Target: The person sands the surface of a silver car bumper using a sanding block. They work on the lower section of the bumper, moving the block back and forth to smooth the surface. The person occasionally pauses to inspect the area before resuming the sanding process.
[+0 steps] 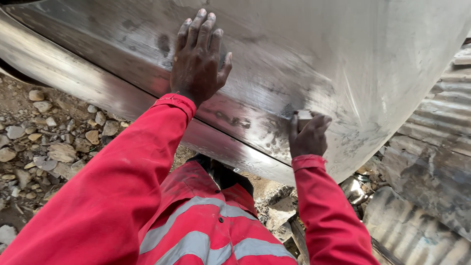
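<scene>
- The left hand (198, 61) is laid flat, fingers spread, on the grey metal panel (343, 54) in the upper middle of the frame; its grip is released and nothing is grasped.
- The right hand (309, 137) is pressed to the panel right of centre, its grip clenched on a small pale sanding block (304, 116) held against the surface.
- Dull scuffed patches are seen around the block; a bright sill (98, 88) runs diagonally below.
- Loose stones (49, 142) are noted at the left, corrugated sheets (431, 147) at the right.
- Risk: the block could slip off the curved lower edge if pressed at an angle, and knuckles could be scraped.
- Risk: footing could be lost on the stones.
</scene>
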